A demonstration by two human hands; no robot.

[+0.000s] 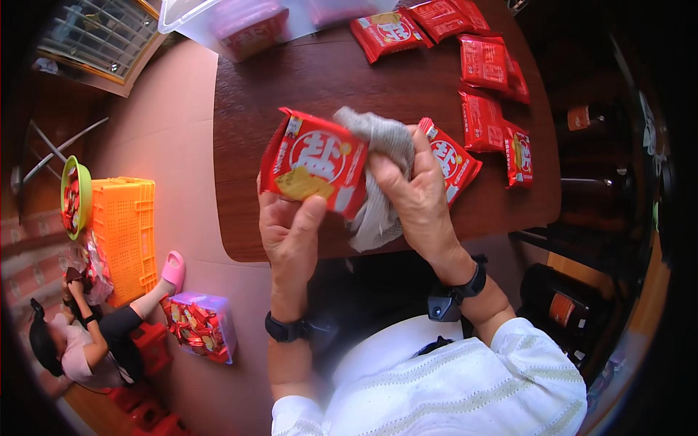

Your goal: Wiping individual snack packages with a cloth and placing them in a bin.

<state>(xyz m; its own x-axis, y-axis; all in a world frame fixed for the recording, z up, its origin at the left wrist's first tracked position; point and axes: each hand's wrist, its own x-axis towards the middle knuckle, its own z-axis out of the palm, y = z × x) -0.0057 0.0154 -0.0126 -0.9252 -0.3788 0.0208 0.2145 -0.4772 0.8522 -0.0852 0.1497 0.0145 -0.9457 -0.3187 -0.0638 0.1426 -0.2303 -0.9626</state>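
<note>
My left hand [292,229] grips a red snack packet [327,144] by its lower left side, thumb on the printed front. In my right hand [422,199] is a grey knitted cloth [395,133], pressed against the packet's right edge. Both hands are above the near part of a dark wooden table [262,82]. Just beyond my right hand a second red packet [450,158] lies on the tabletop, partly covered by that hand.
More red packets [482,60] lie along the table's right and far sides. A clear plastic bin [191,22] with packets stands far left. On the floor are an orange crate [122,234] and a packet-filled tub [232,332]. A seated person [92,349] works at left, beside a green basin [84,196].
</note>
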